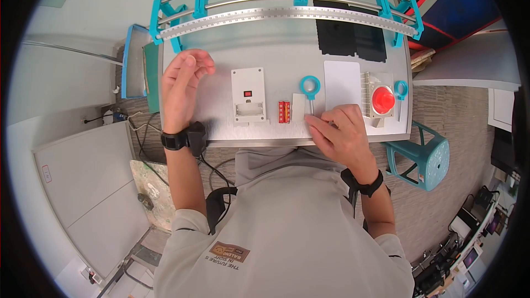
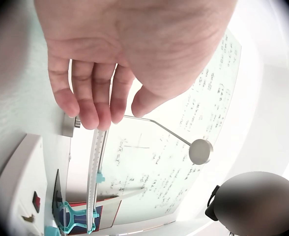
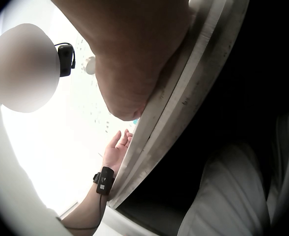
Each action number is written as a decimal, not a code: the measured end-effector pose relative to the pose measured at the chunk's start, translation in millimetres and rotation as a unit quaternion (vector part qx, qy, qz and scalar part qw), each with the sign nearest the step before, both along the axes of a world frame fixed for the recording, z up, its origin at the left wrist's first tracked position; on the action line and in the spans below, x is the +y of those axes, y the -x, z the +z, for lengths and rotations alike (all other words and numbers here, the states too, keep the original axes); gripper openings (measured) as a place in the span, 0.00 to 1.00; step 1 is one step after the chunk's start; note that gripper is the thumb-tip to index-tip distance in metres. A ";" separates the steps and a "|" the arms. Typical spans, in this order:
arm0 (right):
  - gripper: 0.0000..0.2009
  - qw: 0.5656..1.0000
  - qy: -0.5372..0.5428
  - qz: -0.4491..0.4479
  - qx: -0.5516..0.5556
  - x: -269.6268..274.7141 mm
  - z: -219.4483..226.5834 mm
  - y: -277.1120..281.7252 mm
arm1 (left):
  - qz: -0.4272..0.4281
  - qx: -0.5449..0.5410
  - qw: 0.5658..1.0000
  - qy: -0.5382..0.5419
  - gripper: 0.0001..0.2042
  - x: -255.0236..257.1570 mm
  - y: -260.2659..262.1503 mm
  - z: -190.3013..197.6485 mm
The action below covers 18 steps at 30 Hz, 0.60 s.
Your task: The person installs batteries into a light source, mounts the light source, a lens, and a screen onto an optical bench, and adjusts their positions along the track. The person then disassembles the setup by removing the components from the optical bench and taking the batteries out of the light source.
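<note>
My left hand (image 1: 185,85) is raised at the table's left side, its fingers loosely bent and holding nothing; the left wrist view shows the empty palm (image 2: 130,39). My right hand (image 1: 342,135) is at the front edge, its foremost fingertip at the lower end of a thin shaft below a teal ring (image 1: 310,86); whether it touches the shaft is unclear. Between the hands lie a white device (image 1: 248,85) with a red switch and an open battery compartment, red batteries (image 1: 284,112) side by side, and a pale strip (image 1: 298,108). In the right wrist view the right fingers are mostly hidden.
A teal-bracketed rail frame with a ruler (image 1: 287,12) spans the table's back. Black sheets (image 1: 350,33) lie before it. On the right are a white card (image 1: 341,80), a red dome button (image 1: 382,100) and another teal ring (image 1: 401,89). A stool (image 1: 430,160) stands beside the table.
</note>
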State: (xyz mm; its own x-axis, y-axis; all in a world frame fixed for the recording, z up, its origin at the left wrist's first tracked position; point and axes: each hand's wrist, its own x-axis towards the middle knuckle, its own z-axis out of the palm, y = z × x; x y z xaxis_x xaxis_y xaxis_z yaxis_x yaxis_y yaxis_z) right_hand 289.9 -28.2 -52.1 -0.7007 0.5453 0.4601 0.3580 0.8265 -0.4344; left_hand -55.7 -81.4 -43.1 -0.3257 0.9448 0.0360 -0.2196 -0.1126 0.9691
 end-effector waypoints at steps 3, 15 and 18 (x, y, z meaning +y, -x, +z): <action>0.13 1.000 0.001 0.000 0.000 0.0 0.4 0.3 | 0.000 0.001 1.000 0.002 0.15 0.1 -0.1 -0.1; 0.12 1.000 0.005 -0.006 -0.002 -0.8 3.1 2.2 | 0.005 -0.004 1.000 0.012 0.15 -0.8 -1.5 -0.3; 0.12 1.000 0.005 -0.007 -0.005 0.1 3.5 2.9 | 0.002 -0.004 1.000 0.011 0.15 -0.5 -0.5 -0.6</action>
